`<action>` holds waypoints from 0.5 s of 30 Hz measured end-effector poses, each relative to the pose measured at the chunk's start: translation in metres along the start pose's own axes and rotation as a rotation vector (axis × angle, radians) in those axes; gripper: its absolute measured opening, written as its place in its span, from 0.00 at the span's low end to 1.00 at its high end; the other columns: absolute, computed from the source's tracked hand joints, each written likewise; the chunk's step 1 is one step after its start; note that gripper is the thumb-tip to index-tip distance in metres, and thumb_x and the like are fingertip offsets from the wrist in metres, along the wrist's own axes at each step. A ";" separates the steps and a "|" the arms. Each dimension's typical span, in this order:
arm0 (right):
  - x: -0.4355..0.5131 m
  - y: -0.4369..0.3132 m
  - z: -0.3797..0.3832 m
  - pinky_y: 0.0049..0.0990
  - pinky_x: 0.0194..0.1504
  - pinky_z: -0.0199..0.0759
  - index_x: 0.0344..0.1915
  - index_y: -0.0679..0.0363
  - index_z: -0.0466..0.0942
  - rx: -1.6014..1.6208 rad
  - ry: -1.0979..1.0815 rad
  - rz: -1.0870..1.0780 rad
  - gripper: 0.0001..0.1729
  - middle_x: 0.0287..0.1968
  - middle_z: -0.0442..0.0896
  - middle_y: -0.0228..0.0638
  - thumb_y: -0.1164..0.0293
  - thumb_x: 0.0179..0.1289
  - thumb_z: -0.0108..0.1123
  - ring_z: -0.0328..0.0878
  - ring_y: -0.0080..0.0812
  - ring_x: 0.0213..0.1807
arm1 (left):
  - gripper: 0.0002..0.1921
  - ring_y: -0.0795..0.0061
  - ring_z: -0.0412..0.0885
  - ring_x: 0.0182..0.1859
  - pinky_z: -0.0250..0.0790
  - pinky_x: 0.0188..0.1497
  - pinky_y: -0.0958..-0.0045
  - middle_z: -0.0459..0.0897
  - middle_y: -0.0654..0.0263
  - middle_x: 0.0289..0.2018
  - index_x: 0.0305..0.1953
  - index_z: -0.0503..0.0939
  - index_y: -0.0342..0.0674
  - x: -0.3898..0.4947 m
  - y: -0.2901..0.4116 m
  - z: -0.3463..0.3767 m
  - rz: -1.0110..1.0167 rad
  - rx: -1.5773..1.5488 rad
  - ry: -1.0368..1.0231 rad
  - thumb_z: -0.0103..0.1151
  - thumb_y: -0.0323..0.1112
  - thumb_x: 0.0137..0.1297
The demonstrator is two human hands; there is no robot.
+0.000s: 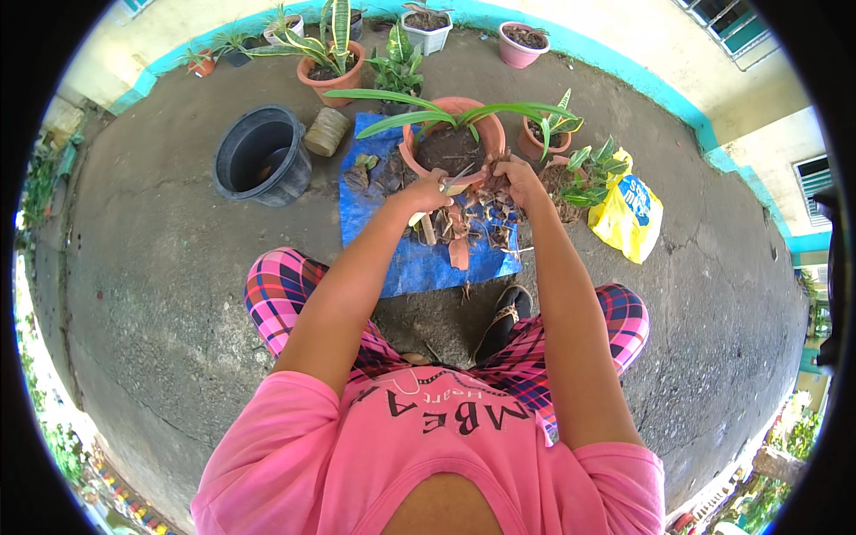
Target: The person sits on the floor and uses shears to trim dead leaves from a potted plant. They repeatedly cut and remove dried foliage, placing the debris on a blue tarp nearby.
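Note:
A terracotta-coloured pot (493, 137) holds dark soil and a plant with long strap-like green leaves (394, 122). It stands at the far end of a blue plastic sheet (428, 271). At the pot's near left rim, my left hand (428, 194) grips a small bladed metal tool (461, 172), its handle mostly hidden by the fingers. My right hand (518, 179) is closed around brown dry leaves (496, 175) by the near right rim. Below both hands, dry leaf scraps (461, 224) and a reddish broken piece (459, 255) are scattered on the sheet.
A black bucket (264, 157) and a cylindrical block (327, 132) stand to the left. On the right are a yellow plastic bag (625, 221) and a small potted plant (552, 134). Further potted plants, including a snake plant (334, 60), line the wall (602, 40).

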State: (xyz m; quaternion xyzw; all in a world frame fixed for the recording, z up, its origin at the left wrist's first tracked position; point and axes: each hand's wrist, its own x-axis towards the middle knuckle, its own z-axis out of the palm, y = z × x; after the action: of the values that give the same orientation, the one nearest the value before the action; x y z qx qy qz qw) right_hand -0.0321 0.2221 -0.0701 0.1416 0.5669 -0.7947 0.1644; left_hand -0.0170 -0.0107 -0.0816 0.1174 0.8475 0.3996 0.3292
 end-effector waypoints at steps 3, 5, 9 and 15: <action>-0.001 -0.002 0.002 0.31 0.30 0.76 0.40 0.65 0.69 -0.001 0.010 0.028 0.17 0.31 0.77 0.37 0.86 0.47 0.46 0.78 0.34 0.28 | 0.27 0.55 0.80 0.46 0.69 0.49 0.59 0.78 0.44 0.46 0.57 0.62 0.36 0.010 -0.006 0.013 -0.049 0.168 0.216 0.57 0.42 0.62; -0.003 -0.002 0.000 0.32 0.34 0.78 0.41 0.66 0.68 -0.093 0.037 0.059 0.17 0.32 0.76 0.37 0.86 0.47 0.45 0.77 0.34 0.30 | 0.25 0.58 0.81 0.40 0.72 0.43 0.60 0.79 0.46 0.42 0.55 0.62 0.35 0.022 -0.010 0.026 -0.049 0.099 0.323 0.55 0.42 0.63; -0.002 0.002 -0.006 0.34 0.29 0.77 0.42 0.64 0.65 -0.152 0.107 0.091 0.19 0.30 0.74 0.37 0.87 0.46 0.44 0.76 0.34 0.27 | 0.22 0.64 0.79 0.28 0.72 0.28 0.65 0.78 0.51 0.32 0.50 0.64 0.35 0.039 -0.005 0.040 -0.153 -0.199 0.275 0.53 0.46 0.65; 0.000 -0.007 -0.003 0.31 0.29 0.76 0.44 0.62 0.65 -0.067 -0.183 0.092 0.21 0.30 0.73 0.35 0.84 0.46 0.45 0.74 0.31 0.25 | 0.24 0.76 0.75 0.23 0.67 0.21 0.73 0.77 0.63 0.21 0.28 0.77 0.35 0.022 0.030 0.011 -0.114 -0.491 0.081 0.56 0.55 0.63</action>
State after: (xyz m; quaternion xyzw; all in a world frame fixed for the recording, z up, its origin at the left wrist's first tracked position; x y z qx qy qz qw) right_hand -0.0351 0.2267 -0.0656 0.0886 0.5688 -0.7764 0.2563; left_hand -0.0283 0.0254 -0.0742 -0.0300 0.7428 0.5787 0.3354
